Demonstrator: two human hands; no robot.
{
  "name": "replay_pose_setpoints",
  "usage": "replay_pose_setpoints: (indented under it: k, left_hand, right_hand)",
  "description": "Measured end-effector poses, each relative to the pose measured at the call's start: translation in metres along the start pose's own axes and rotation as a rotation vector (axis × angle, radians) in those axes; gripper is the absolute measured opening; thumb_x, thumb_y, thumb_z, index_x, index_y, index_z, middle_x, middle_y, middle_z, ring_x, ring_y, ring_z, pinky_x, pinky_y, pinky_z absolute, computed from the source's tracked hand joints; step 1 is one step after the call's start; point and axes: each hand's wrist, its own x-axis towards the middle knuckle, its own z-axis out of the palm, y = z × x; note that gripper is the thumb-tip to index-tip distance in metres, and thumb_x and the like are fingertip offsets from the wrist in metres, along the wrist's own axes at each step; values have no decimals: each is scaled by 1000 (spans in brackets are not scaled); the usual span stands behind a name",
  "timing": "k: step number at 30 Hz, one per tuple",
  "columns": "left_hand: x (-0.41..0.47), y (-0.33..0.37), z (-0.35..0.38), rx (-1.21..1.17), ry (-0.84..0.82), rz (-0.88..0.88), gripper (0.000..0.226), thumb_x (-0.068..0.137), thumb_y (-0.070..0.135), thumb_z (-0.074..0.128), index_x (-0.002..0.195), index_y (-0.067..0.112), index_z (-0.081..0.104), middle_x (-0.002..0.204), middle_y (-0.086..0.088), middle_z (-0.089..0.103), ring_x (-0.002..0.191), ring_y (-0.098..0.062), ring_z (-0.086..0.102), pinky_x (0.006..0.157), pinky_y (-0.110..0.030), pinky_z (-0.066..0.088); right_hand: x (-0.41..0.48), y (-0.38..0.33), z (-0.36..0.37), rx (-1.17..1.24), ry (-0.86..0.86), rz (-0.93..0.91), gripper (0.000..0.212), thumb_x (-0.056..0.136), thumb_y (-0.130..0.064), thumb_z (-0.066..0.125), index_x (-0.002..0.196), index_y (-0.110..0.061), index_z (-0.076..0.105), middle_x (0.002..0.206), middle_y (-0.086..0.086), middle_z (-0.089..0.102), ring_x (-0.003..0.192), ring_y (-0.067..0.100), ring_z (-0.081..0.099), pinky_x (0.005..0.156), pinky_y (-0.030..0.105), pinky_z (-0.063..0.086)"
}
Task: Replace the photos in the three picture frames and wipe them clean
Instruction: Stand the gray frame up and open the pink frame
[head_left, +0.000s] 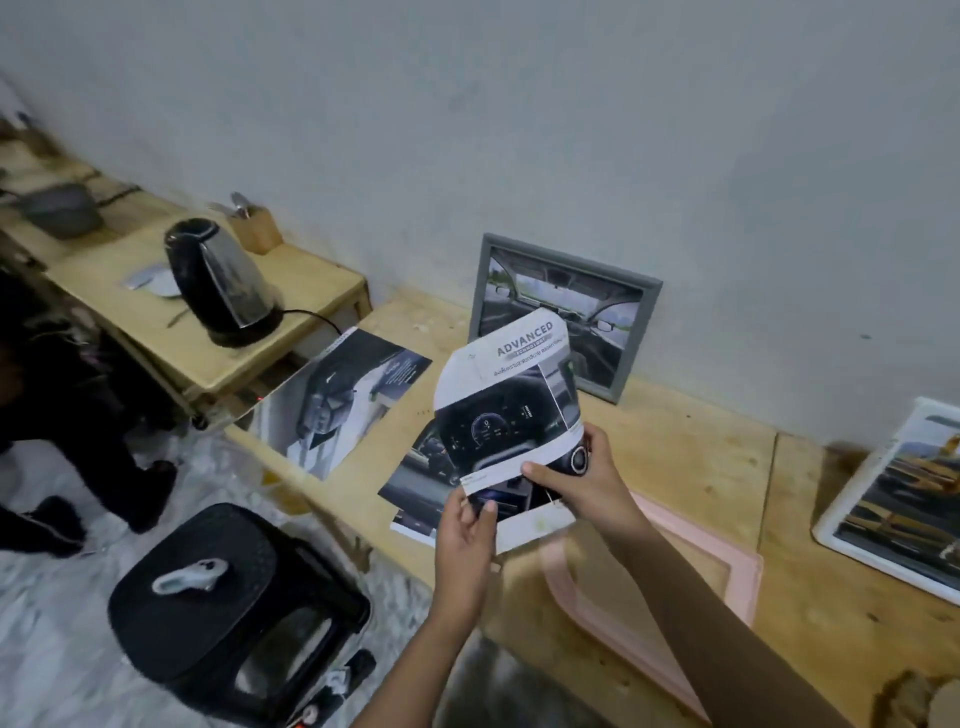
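Note:
Both my hands hold a printed car page headed "ADVANCED" (511, 397) above the wooden table. My left hand (467, 525) pinches its lower left edge. My right hand (582, 478) grips its lower right corner. Another printed page (415, 483) lies on the table beneath it. A grey picture frame (563, 312) with a car-interior photo leans on the wall behind. A pink frame (727, 577) lies flat under my right forearm and shows bare wood inside. A white frame (893, 499) with a photo lies flat at the right edge.
A third car print (337, 400) hangs over the table's (675, 447) left edge. A black kettle (218, 280) and a utensil block (254, 223) stand on a lower bench at left. A black stool (234, 597) stands on the floor. A person in dark clothes (67, 405) is at far left.

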Motion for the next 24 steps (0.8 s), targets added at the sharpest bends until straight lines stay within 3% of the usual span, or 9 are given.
replay_pose_setpoints:
  k: [2,6,10,12,15,17,20,22,24]
  left_hand:
    - [27,7,-41,12,32,18,33,94,6,49,127,3,47,122,-8,61,109,-13,60,89,-19,51]
    - [93,30,-127,75,36,49,23,93,-6,46,111,6,54,99,-2,66,82,2,66,72,-12,51]
    - [178,32,-211,247,54,-54,15,91,-1,51,99,10,58,95,-10,64,89,-20,62,83,-31,46]
    - [216,33,-245,346,63,-117,8,86,6,58,86,14,60,86,-18,61,85,-30,59,77,-37,44]
    - [258,40,-278,425,79,-148,21,87,-1,56,73,15,53,75,-11,51,74,-22,50,64,-23,38]
    - [279,40,-292,468,89,-142,24,89,-3,53,75,16,53,77,-7,55,76,-21,51,66,-27,39]
    - [302,36,-302,572,81,-120,14,89,0,53,84,12,53,75,2,55,73,-17,51,60,-21,38]
    - [314,34,-302,680,84,-83,13,89,2,53,84,14,52,74,5,51,70,-14,48,55,-15,33]
    - [326,30,-300,815,82,-74,10,89,6,51,83,14,53,84,-1,52,75,-15,49,57,-20,35]
  right_hand:
    - [15,-7,25,-18,-82,23,84,64,-17,84,130,-25,33,126,-3,51,113,17,56,96,38,50]
    - [58,-12,81,-117,-228,137,58,74,-10,77,122,-14,47,116,1,62,98,12,64,75,21,54]
    - [105,-3,150,-182,-310,206,52,71,-13,80,117,-9,56,110,6,69,92,14,69,72,22,55]
    - [123,4,187,-232,-303,238,40,73,-12,78,109,-11,59,98,-1,70,81,6,68,62,14,52]
    - [149,24,231,-294,-307,341,38,74,-16,78,104,-18,55,92,-4,64,75,7,61,54,15,51]
    - [164,37,251,-384,-315,374,42,74,-13,78,109,-13,54,88,1,62,69,10,58,54,17,50]
    - [180,49,271,-426,-225,413,26,72,1,74,90,-9,59,70,5,59,54,11,53,54,25,46]
    - [185,50,281,-455,-148,400,25,69,-2,75,80,-15,57,66,2,60,54,11,54,56,26,45]
    - [189,51,289,-531,-121,347,30,69,-8,76,84,-22,54,77,-4,61,67,7,55,56,15,42]
